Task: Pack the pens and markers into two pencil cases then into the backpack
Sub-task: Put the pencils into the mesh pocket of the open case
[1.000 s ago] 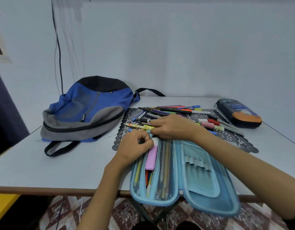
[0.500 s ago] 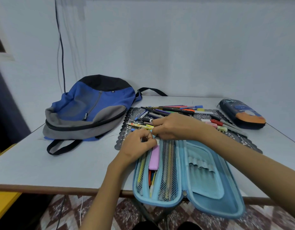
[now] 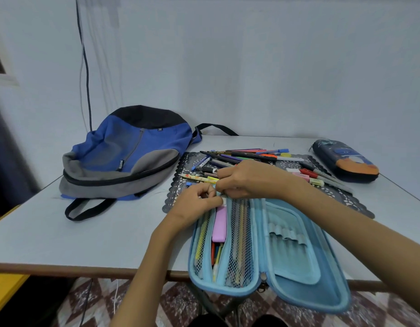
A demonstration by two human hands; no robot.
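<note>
- open lane on your left: bare table [image 3: 110, 237] between backpack [image 3: 124, 161] and blue pencil case [image 3: 298, 267].
- straight ahead, the pen pile [image 3: 246, 155] blocks the mat's [image 3: 346, 199] middle.
- dark pencil case [image 3: 346, 161] blocks your far-right corner.

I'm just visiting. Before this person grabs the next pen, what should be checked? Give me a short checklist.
1. Blue pencil case open: ok, it lies spread open.
2. Case fully on the table: not ok, its near end overhangs the edge.
3. Hands free: not ok, the left hand and right hand both pinch the case's far end.
4. Pens within reach: ok, loose on the mat just beyond the hands.
5. Dark pencil case open: not ok, it looks closed.
6. Backpack open: not ok, it looks zipped.
</note>
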